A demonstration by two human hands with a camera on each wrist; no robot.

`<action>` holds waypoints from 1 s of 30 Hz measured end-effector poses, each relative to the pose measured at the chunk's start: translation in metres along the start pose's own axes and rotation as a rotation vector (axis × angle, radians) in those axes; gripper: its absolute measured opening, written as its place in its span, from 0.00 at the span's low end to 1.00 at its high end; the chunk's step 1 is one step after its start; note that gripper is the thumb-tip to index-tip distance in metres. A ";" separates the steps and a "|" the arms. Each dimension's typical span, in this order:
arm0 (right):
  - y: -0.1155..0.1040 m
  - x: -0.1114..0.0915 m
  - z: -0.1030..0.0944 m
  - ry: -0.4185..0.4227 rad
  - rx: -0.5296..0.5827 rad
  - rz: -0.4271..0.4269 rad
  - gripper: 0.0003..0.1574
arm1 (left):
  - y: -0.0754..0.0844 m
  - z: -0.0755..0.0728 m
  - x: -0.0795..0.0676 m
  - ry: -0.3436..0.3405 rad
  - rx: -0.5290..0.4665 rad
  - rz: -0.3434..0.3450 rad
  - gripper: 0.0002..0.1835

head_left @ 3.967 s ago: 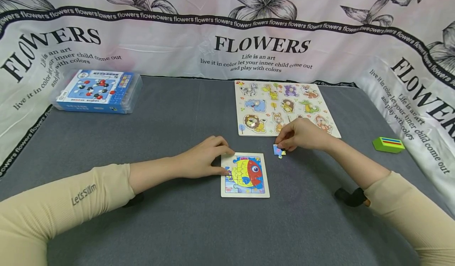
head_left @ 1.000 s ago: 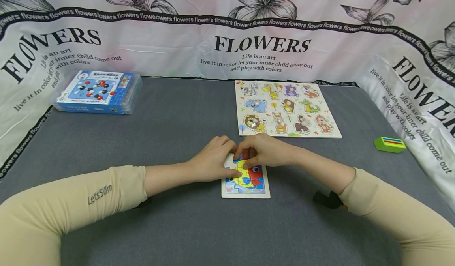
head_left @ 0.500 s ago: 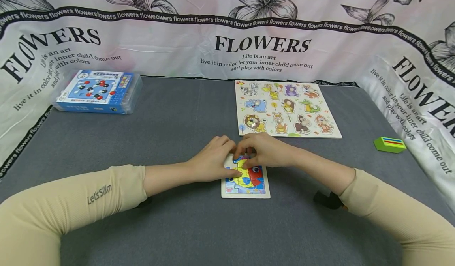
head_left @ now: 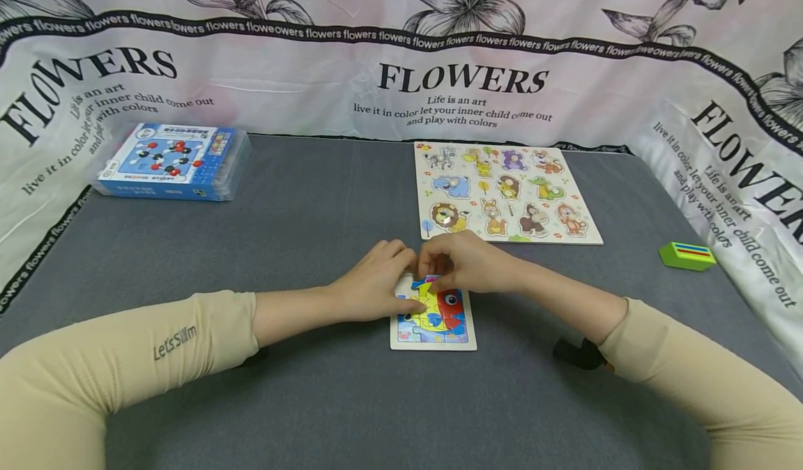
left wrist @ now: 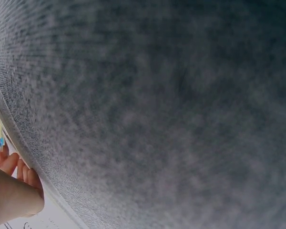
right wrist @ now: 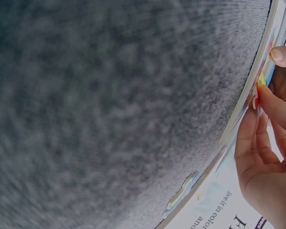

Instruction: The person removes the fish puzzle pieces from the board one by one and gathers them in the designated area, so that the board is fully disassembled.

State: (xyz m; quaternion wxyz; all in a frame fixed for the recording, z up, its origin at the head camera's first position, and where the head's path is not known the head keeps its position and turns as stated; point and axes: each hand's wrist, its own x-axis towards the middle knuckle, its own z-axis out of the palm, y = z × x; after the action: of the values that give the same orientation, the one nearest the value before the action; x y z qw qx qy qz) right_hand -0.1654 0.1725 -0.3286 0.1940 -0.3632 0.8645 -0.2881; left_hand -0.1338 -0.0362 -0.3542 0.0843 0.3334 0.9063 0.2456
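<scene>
In the head view a small fish jigsaw puzzle [head_left: 450,305] lies on the grey table in a pale frame. My left hand [head_left: 371,283] grips its left side, thumb across the yellow fish body and fingers at the far left corner. Above the far edge my right hand [head_left: 467,264] pinches a small blue-and-pink jigsaw piece [head_left: 431,279] between thumb and forefinger. The curled fingers partly cover it and the frame's far edge. In the right wrist view the right thumb [right wrist: 275,104] presses at the piece, and another thumb [right wrist: 282,56] rests on the puzzle nearby.
Just behind the hands lies an animal puzzle board [head_left: 511,205]. A blue molecule-model box [head_left: 166,160] stands at the back left, a small green block [head_left: 686,255] at the right. A printed flower cloth [head_left: 301,86] hangs behind the table.
From beside the puzzle, my right hand has carried the piece left to its far edge. My left hand slid right, thumb farther over the fish. Lately the right fingers rose slightly, uncovering more of the top.
</scene>
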 end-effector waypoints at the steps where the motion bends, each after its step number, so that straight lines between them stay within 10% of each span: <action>1: 0.000 0.000 0.000 0.004 0.011 0.000 0.12 | 0.000 0.000 0.000 0.002 -0.001 0.002 0.27; 30: 0.015 -0.020 -0.033 0.053 0.146 0.125 0.07 | 0.000 0.000 0.000 0.013 0.005 0.002 0.25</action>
State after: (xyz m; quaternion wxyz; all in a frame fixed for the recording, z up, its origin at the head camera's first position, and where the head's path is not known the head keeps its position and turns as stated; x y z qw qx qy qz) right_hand -0.1773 0.2074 -0.3106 0.2145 -0.2856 0.8670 -0.3474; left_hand -0.1338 -0.0362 -0.3544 0.0774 0.3328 0.9072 0.2455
